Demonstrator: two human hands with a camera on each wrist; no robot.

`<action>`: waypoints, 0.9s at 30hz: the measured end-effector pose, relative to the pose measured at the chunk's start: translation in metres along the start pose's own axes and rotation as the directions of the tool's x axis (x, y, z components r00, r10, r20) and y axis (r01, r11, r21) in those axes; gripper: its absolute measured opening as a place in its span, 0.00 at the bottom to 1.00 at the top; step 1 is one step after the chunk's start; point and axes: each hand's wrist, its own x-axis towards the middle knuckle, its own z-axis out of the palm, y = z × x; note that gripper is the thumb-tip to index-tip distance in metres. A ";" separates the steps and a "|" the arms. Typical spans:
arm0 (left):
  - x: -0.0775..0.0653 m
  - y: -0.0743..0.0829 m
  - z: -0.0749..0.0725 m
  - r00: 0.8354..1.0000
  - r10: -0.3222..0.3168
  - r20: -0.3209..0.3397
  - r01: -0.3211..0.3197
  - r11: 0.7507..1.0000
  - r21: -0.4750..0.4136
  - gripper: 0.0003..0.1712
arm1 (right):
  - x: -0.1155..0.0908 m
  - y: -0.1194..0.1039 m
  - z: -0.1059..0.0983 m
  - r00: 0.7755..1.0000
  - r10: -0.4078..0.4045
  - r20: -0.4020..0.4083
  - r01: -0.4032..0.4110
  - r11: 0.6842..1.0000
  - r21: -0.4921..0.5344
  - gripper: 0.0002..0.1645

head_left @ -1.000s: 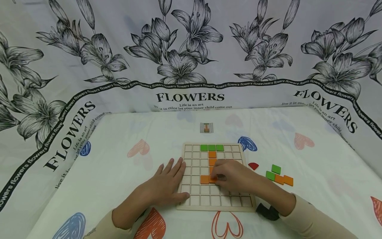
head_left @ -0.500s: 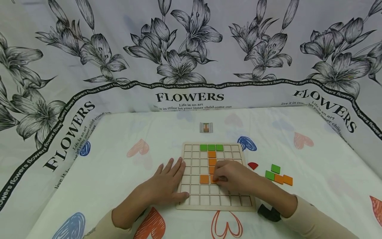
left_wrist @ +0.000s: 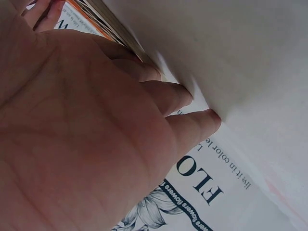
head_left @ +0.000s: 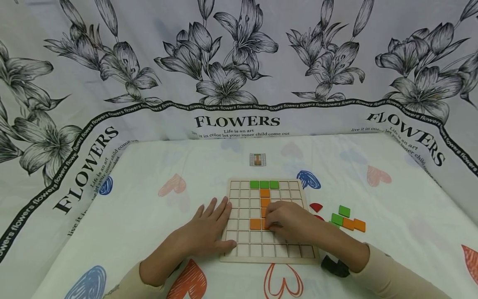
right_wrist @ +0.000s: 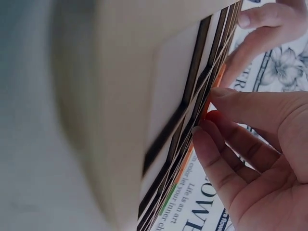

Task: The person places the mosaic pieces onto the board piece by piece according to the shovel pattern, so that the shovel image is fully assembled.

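In the head view a wooden grid board (head_left: pixel 257 251) lies on the table. Three green tiles (head_left: pixel 264 185) sit in its top row, with a column of orange tiles (head_left: pixel 264 193) running down below the middle one. Another orange tile (head_left: pixel 255 224) lies left of the column's foot. My right hand (head_left: pixel 291 220) has thumb and curled fingers pinching the orange tile (head_left: pixel 264 224) at that foot, mostly hidden by the fingertips. The thumb (right_wrist: pixel 224 92) sits right at the board surface in the right wrist view. My left hand (head_left: pixel 209 232) rests spread on the board's left edge.
Loose green tiles (head_left: pixel 344 211) and orange tiles (head_left: pixel 359 225) lie right of the board, near a red piece (head_left: pixel 315 207). Another red piece (head_left: pixel 319 217) shows by the right forearm. Behind the board lies a small pattern card (head_left: pixel 257 160). The cloth has printed hearts.
My right hand has shifted only slightly at the same orange tile. A second red piece and a bit of green now show beside the right forearm. My left hand stays put.
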 end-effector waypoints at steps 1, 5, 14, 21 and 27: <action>0.000 0.000 0.000 1.000 0.000 0.000 0.000 1.000 -0.001 0.58 | -0.001 0.000 0.000 1.000 0.003 0.001 -0.003 1.000 -0.004 0.07; 0.001 0.000 0.002 1.000 -0.002 0.002 0.002 1.000 -0.005 0.58 | -0.006 0.001 -0.002 1.000 0.023 0.011 -0.023 1.000 -0.002 0.06; 0.001 -0.001 0.002 1.000 -0.008 0.004 0.008 1.000 0.000 0.58 | -0.037 0.012 -0.025 0.997 0.074 -0.030 -0.072 0.995 0.065 0.11; 0.001 -0.002 0.003 1.000 -0.008 0.005 0.008 1.000 -0.004 0.58 | -0.069 0.032 -0.052 0.967 0.254 -0.026 -0.252 0.966 0.063 0.11; 0.001 -0.002 0.003 1.000 0.003 -0.003 -0.003 1.000 0.000 0.57 | -0.093 0.047 -0.072 0.910 0.415 0.002 -0.414 0.909 -0.044 0.10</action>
